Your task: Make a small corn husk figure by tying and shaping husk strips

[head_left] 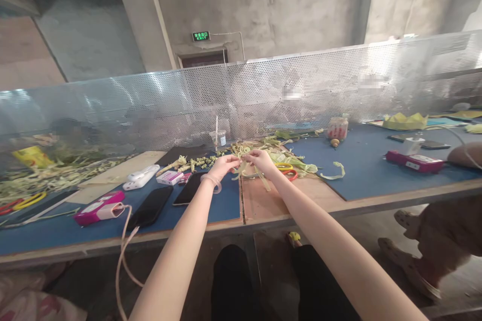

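Observation:
Above the front of the table, my left hand (225, 164) and my right hand (261, 161) meet fingertip to fingertip. Both are closed in a pinch on a pale yellow-green husk strip (265, 181), whose loose end hangs below the right fingers. The exact grip is too small to make out. A clear bangle circles my left wrist. Behind and beside my hands lies a heap of husk strips (278, 146). Scissors with yellow and red handles (289, 176) rest just right of my right hand, partly hidden by the arm.
Left of my hands lie a dark tablet (190, 189), a black phone (150, 206), a white-and-pink box (169, 177) and a magenta power strip (98, 207) with a cable. A perforated metal screen (181, 95) runs behind. A plastic cup (220, 138) stands before it. Another person's legs (444, 246) show at right.

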A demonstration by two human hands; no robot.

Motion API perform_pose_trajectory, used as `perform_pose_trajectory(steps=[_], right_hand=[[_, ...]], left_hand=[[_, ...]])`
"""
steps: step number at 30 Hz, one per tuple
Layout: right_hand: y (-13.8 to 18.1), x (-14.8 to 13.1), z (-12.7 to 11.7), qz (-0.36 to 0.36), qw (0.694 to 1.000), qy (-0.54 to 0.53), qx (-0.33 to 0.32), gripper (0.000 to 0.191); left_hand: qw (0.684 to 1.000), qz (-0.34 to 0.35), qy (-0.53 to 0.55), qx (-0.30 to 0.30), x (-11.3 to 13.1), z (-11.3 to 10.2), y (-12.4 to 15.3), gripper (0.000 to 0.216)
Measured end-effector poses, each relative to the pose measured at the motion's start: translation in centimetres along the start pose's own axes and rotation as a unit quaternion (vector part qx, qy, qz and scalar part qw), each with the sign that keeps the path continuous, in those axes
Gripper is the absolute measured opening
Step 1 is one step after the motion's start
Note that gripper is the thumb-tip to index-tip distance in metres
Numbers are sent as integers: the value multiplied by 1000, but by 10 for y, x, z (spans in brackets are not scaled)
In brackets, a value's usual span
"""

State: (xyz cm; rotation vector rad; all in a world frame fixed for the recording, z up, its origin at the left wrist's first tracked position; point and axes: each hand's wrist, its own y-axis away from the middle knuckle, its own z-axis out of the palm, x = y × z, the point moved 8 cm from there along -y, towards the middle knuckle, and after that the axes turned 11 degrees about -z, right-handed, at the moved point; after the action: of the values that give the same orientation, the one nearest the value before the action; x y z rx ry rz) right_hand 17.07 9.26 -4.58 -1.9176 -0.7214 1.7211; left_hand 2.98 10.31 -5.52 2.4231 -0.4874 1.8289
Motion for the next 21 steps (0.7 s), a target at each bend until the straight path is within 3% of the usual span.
perform_pose_trajectory(steps=[3,8,18,21], right_hand=[[0,-3,5,-6,1000,-12,-19,23],[2,-5,9,-1,999,-32,-27,27],[-1,5,7,7,999,-47,6,25],[1,2,10,10,998,-68,-5,25]], left_hand=[[994,-2,107,-4,0,-3,0,23],[983,-1,184,-11,3,-1,4,24],[977,-22,199,-75,5,11,8,27],[985,-21,169,-40,3,7,6,28]])
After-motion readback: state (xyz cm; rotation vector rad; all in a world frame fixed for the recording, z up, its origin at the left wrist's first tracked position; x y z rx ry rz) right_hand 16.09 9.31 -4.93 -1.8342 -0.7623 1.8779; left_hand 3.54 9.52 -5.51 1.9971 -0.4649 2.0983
